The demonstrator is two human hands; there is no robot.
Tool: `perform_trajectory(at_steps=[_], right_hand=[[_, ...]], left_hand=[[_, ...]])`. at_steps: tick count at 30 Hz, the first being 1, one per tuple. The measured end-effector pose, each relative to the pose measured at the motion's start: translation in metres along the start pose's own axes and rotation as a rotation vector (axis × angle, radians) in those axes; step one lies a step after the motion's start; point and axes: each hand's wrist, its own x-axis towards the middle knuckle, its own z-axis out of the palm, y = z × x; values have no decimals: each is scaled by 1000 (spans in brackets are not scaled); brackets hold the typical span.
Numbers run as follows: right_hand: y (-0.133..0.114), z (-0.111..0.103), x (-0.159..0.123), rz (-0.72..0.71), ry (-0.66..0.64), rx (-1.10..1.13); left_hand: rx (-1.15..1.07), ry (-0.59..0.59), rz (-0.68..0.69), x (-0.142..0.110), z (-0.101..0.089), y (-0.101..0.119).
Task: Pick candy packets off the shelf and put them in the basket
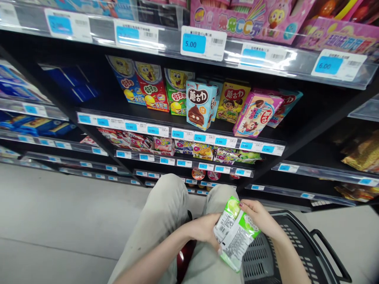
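Observation:
Above my knees I hold a green and white candy bag (pixel 237 234), its printed back facing up. My left hand (pixel 204 230) grips the bag's left edge, with part of the fingers hidden under it. On the upper right edge, my right hand (pixel 256 215) pinches the bag between thumb and fingers. Just beyond my knees, a low shelf row holds colourful candy packs (pixel 203 151), one of them green (pixel 248 156). Higher up stands a light blue snack box (pixel 200 104) beside a leaning pink box (pixel 257 114).
A dark grey shopping basket (pixel 291 236) with a black handle (pixel 331 252) sits on the floor at my right, partly under my right arm. Shelf edges with price tags (pixel 203 42) cross in front of me. Grey floor (pixel 59 221) stretches to the left.

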Motion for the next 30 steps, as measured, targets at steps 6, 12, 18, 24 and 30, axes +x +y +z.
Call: perform_trajectory(at_steps=[6,12,18,24,30], right_hand=[[-14,-16,-21,-9,-2,113],[-14,-14,-37,-12,8,231],[-12,-3,-39,-23,151,271],[-17,-4,-44,-40,84,240],[-20,1,-36,19,121,129]], left_hand=[[-49,-30,-29,-1,-2,-1],[6,-33,-10,-2,-2,7],[18,-5,9,-3,-1,9],[26,-4,-1,-3,-1,8],[140,5,-35,-1,-2,5]])
